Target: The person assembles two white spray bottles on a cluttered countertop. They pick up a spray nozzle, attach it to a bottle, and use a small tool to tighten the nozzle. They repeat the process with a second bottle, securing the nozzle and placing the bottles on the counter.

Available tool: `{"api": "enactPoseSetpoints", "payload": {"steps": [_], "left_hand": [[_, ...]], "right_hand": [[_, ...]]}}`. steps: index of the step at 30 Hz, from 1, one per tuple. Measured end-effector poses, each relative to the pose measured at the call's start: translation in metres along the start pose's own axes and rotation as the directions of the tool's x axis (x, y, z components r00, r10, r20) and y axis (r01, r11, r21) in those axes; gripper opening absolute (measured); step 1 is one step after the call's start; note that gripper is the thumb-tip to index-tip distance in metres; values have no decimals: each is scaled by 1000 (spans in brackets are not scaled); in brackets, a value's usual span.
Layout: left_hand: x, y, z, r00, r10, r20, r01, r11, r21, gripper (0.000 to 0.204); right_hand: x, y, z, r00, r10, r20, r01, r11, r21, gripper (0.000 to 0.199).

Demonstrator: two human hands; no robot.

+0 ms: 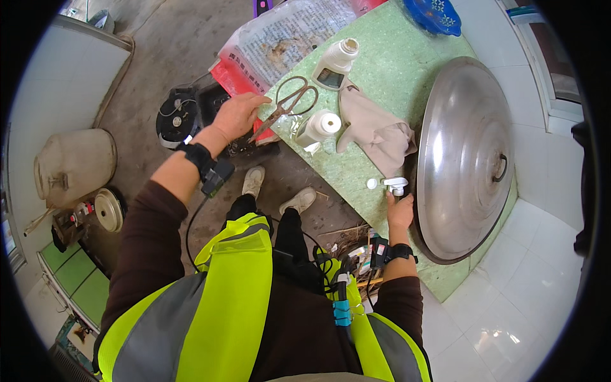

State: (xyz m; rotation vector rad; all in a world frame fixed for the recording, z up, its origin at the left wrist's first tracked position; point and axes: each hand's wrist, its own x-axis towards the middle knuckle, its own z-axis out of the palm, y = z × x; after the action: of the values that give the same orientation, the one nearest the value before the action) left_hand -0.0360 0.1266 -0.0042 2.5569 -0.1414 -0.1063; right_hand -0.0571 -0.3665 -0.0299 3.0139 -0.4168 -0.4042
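Counter (pixel 382 76) is running crowded. Big steel lid (pixel 468 156) is taking the whole right side; right hand (pixel 400 213) is sitting in the narrow strip between its rim and the counter edge, touching the white spray nozzle (pixel 394 184). Crumpled cloth (pixel 375 130) is blocking the middle, just beside the lid. Left hand (pixel 237 116) is coming in at the left corner, where scissors (pixel 286 102), tape roll (pixel 318 125) and white bottle (pixel 334 63) are clustering. Bare green surface is staying open between bottle and lid.
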Motion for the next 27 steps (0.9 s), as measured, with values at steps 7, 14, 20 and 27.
{"api": "enactPoseSetpoints", "payload": {"steps": [7, 14, 20, 27], "left_hand": [[30, -2, 4, 702, 551, 451, -704, 635, 319, 31], [57, -9, 6, 378, 761, 527, -919, 240, 312, 12], [48, -14, -13, 635, 634, 441, -766, 590, 254, 7], [-12, 59, -96, 975, 203, 86, -208, 977, 54, 15]], "right_hand": [[-30, 19, -18, 996, -55, 76, 56, 998, -8, 67], [-62, 0, -63, 910, -401, -108, 412, 905, 112, 40], [-47, -97, -102, 751, -608, -259, 660, 673, 335, 38], [-45, -211, -158, 689, -622, -373, 694, 417, 587, 69]]}}
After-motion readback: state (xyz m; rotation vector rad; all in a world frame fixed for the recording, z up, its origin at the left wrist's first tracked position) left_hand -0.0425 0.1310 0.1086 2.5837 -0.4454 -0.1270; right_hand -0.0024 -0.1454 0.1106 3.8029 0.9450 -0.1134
